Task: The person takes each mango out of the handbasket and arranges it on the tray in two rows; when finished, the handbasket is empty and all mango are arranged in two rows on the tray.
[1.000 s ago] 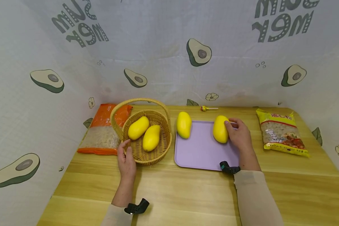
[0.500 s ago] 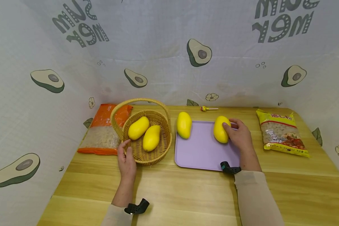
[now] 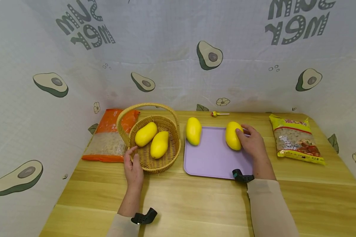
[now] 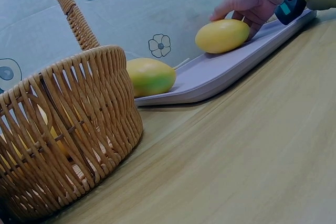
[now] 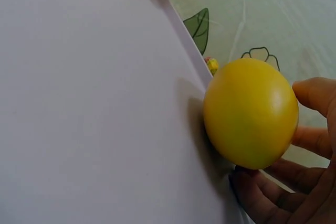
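- Tabletop [image 3: 192, 204]: under both hands
- Basket [image 3: 174, 144]: beside left hand, handle [image 3: 149, 104] arching over two mangoes [image 3: 159, 144]
- Tray [image 3: 213, 163]: below right hand
- Orange bag [image 3: 103, 143]: just beyond left hand
- Yellow bag [image 3: 296, 140]: right of right hand
- Left hand [image 3: 134, 169]: fingers loosely extended against basket
- Right hand [image 3: 253, 142]: partly closed, holding mango [image 3: 232, 135] over tray
- Other mango [image 3: 193, 131]: between right hand and basket
- Lollipop [image 3: 215, 114]: beyond right hand

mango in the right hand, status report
Right hand gripping mango, right end of tray. Left hand at basket. Second mango, tray's far left corner, between held mango and basket.
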Motion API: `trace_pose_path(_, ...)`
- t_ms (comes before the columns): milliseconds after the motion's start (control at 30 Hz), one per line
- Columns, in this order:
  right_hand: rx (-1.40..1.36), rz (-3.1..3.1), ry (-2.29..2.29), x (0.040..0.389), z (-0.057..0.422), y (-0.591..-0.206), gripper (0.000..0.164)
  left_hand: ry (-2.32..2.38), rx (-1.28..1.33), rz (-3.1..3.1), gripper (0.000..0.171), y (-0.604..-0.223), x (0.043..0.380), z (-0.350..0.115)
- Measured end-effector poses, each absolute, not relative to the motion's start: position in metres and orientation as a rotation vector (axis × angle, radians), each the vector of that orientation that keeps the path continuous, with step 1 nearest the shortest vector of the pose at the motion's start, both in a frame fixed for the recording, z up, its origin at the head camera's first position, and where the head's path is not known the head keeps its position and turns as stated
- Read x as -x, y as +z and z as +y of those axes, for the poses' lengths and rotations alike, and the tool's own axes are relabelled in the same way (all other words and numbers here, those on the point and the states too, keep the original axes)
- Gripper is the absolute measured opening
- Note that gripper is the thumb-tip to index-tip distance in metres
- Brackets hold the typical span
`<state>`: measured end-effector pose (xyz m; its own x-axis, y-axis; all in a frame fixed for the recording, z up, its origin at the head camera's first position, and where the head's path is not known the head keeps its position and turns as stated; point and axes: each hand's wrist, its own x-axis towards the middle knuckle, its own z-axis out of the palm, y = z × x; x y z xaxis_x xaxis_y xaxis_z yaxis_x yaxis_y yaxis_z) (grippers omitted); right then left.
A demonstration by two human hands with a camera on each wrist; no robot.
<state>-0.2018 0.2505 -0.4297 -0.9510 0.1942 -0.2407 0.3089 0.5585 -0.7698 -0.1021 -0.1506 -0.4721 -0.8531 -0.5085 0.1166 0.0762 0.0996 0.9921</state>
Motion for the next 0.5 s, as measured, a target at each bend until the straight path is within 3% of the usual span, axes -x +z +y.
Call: trace_pose_path(500,-0.333,2.699,-1.312,0.1991,0.2510,-0.4280,0.071,-1.786,-0.420,-1.956,0.033,-0.4724,0.1018,-0.1505)
